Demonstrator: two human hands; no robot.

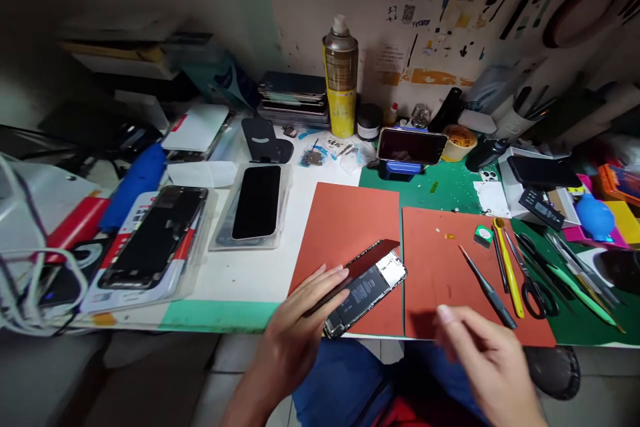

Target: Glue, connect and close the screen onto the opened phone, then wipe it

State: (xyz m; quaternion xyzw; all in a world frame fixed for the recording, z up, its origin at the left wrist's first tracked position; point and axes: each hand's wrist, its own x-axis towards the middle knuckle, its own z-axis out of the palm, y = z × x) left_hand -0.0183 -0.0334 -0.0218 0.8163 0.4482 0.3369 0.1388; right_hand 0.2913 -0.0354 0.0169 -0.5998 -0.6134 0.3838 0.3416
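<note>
An opened smartphone (367,290) lies at a slant on the left orange-red mat (345,213), its dark battery and a silvery plate exposed. Its dark screen part stands tilted up along the far long edge. My left hand (310,310) grips the phone at its near-left end, fingers along the raised screen. To the right, my right hand (483,353) hovers over the front edge of the right mat (425,253), thumb and fingers pinched together; anything between them is too small to make out. A dark-handled pointed tool (487,287) lies just beyond it.
On the right lie a yellow tool (509,267), black scissors (537,297) and a green-white case (483,235). Behind stand a propped phone (413,145) and a spray can (341,80). Leftward rest a phone on a clear box (257,202) and a detached screen (160,233).
</note>
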